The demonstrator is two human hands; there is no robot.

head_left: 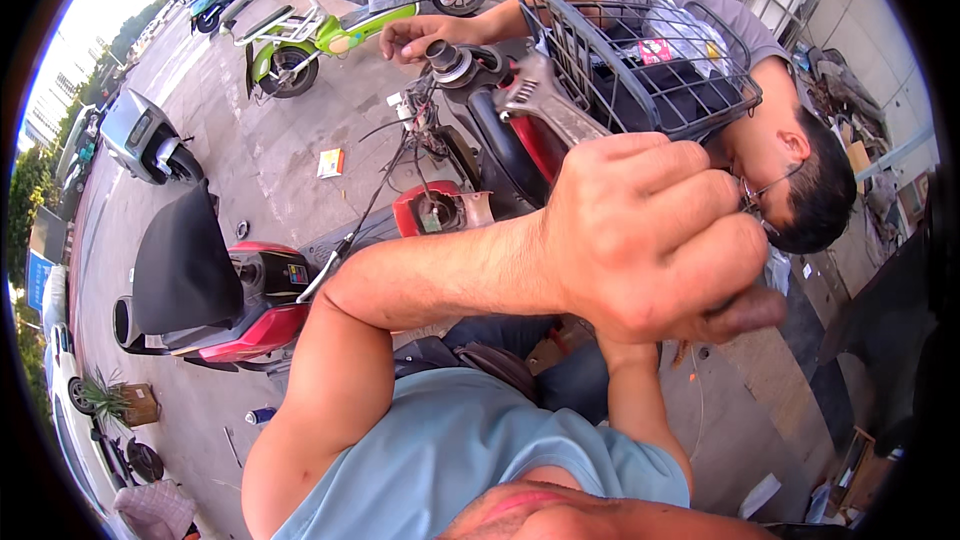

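Left hand [655, 240] fisted close to the camera, forearm crossing the frame from the left; what it grips can't be told. Right hand mostly hidden behind it, only the forearm rising from below. Adjustable wrench [545, 100] just above the fist, lying against the red scooter [250, 290] front. Wire basket [640, 50] on the front. Co-worker's hand [420, 37] on the bare handlebar stem [450, 62], head bent beside the basket. Green scooter [310, 35] parked behind.

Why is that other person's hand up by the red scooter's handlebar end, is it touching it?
Touching. The head view shows the other person's hand wrapped against the grey round handlebar end of the red scooter, no gap between.
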